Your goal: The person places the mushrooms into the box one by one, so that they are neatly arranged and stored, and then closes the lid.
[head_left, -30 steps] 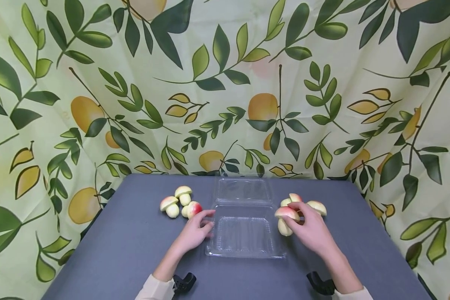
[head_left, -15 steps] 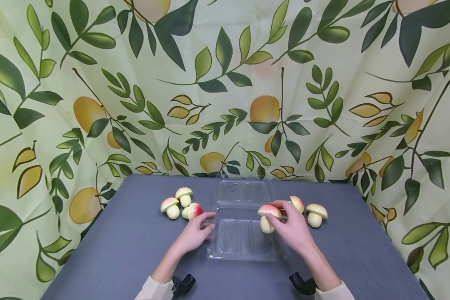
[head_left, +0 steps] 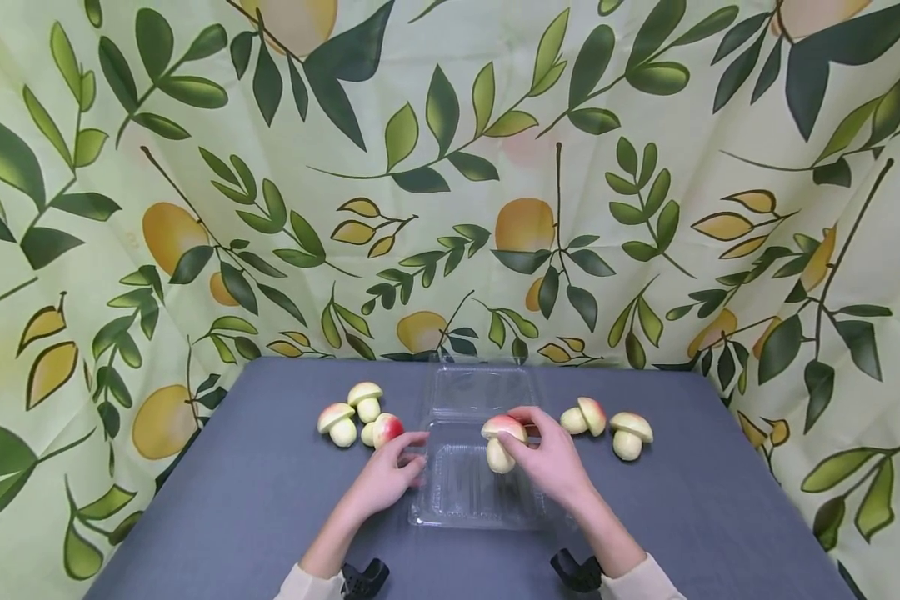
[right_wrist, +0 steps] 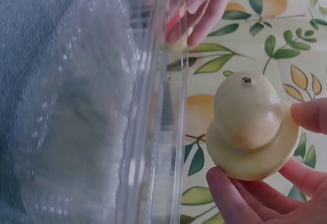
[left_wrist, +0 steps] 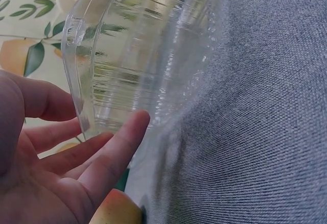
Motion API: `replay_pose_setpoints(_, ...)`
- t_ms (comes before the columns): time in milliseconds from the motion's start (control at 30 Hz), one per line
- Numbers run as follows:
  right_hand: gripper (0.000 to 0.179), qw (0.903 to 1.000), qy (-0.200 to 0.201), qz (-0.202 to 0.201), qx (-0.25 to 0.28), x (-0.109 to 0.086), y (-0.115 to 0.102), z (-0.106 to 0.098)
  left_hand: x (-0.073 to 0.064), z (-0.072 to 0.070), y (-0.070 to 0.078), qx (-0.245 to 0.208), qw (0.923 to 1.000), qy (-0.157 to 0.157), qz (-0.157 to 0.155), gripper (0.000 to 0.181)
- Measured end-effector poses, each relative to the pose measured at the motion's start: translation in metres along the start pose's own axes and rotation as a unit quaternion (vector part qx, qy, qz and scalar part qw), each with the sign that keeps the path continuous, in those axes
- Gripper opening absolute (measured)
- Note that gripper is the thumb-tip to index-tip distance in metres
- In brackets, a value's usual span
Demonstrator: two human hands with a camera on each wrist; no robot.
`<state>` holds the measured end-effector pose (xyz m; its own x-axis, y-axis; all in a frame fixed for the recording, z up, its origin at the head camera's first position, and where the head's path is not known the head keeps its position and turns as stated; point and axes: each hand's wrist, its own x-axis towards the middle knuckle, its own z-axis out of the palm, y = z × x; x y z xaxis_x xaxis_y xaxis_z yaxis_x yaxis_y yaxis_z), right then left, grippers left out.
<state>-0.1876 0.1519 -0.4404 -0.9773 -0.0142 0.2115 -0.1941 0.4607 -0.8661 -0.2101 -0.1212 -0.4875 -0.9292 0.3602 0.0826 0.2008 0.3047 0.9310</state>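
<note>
In the head view, my right hand [head_left: 551, 458] pinches a toy mushroom [head_left: 500, 461] with a red-tinged cap, stem down, over the clear plastic clamshell box [head_left: 487, 523]. The right wrist view shows the mushroom's pale stem [right_wrist: 248, 114] and cap underside between thumb and fingers, beside the box wall [right_wrist: 134, 173]. At the box's left side, my left hand [head_left: 381, 483] has its fingers loosely bent and holds nothing. Its fingertips [left_wrist: 137, 119] touch or lie very close to the rim in the left wrist view. The box lid [head_left: 483, 388] lies open toward the back.
Left of the box, a mushroom [head_left: 339, 425], a rear mushroom [head_left: 366, 401] and a red-capped mushroom [head_left: 384, 431] lie in a group. At the right are a tipped mushroom [head_left: 585, 416] and an upright mushroom [head_left: 631, 435]. A leaf-print cloth [head_left: 450, 200] hangs behind the grey table [head_left: 247, 508].
My right hand has carried the mushroom leftward, from among the right-hand mushrooms to over the box. My left hand has stayed at the box's left side.
</note>
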Motion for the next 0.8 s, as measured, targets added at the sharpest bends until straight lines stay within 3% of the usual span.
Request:
replay_pose_setpoints(367,0.035,1.0000,0.001,0.003,0.001,0.007,0.001,0.019,0.001,0.000,0.000,0.007,1.0000,0.003,0.005,0.043)
replay_pose_setpoints(800,0.034,0.9997,-0.017,0.013,0.007,0.016,0.006,0.041,-0.002,0.002,0.003,-0.030,0.9995,0.011,0.001,0.043)
